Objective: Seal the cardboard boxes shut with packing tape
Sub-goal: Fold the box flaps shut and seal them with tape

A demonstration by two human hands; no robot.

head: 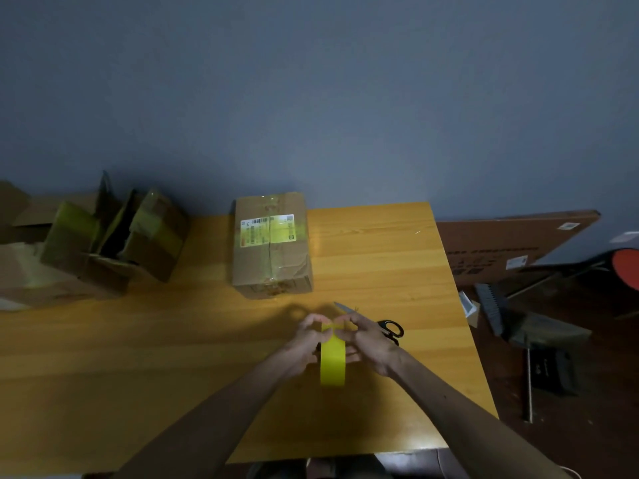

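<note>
A roll of yellow packing tape (332,357) stands on edge above the wooden table (173,357), held between both hands. My left hand (306,344) grips its left side, fingers curled over the top. My right hand (366,340) grips the right side, with fingertips pinching at the tape's top edge. A closed cardboard box (271,250) with a white and yellow label lies just beyond the hands. Black-handled scissors (387,326) lie on the table behind my right hand, partly hidden.
Several opened cardboard boxes (114,236) crowd the table's far left. A large flat carton (511,243) leans against the wall right of the table. A broom and dustpan (518,323) lie on the floor at right, beside a red stool (626,267).
</note>
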